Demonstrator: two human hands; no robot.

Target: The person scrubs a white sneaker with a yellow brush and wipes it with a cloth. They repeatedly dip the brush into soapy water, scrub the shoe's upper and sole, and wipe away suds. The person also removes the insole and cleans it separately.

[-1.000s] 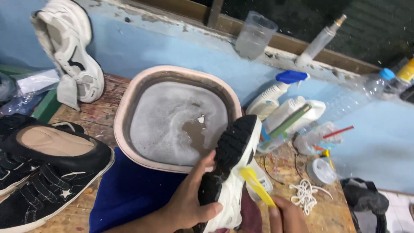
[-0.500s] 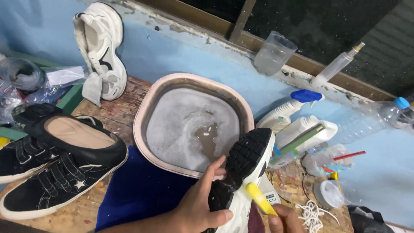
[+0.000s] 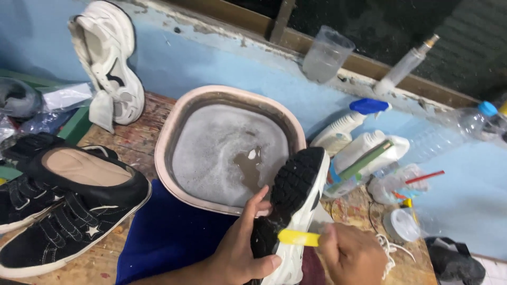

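While left hand (image 3: 240,253) grips upturned sneaker (image 3: 290,206), right hand (image 3: 351,256) clenches yellow brush (image 3: 298,237) on sole

Shoe-cleaning workbench — soapy basin (image 3: 174,126) (sprays (image 3: 348,124)), sneakers (image 3: 108,66).

A soapy pink basin (image 3: 174,126), 2 black shoes (image 3: 68,221) and a spray bottle (image 3: 346,124) stand nearby

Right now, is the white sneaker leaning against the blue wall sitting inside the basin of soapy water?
No, the white sneaker leans against the blue wall on the wooden table, left of the pink-rimmed basin and outside it.
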